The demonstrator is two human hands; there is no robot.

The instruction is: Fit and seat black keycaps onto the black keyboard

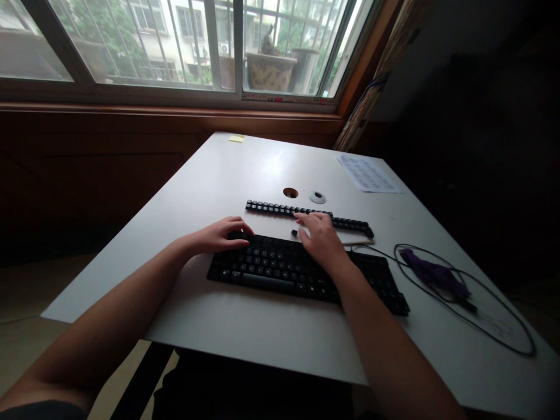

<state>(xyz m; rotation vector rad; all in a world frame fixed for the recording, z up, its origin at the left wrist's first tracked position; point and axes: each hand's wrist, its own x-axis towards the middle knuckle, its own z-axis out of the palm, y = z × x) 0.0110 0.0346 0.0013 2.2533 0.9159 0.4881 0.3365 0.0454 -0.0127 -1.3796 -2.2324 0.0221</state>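
Note:
A black keyboard (266, 283) lies flat on the white table, and the upper part of its key area looks bare of keycaps. My left hand (221, 235) is at its back left corner, thumb over the top and fingers curled at the back edge. Behind the keyboard, black keycaps (269, 207) are lined up in a long double row. My right hand (321, 236) reaches across the keyboard to that row, fingertips at the keycaps, thumb and fingers apart. A single loose keycap (294, 233) sits beside the right thumb. Anything under the right fingers is hidden.
On the right, a black cable (494, 291) loops around a purple cloth-like item (431, 271). Printed paper (370, 175) lies at the back right, a yellow note (237, 138) at the far edge. A round hole (290, 192) and a grey ring (317, 197) are behind the keycaps.

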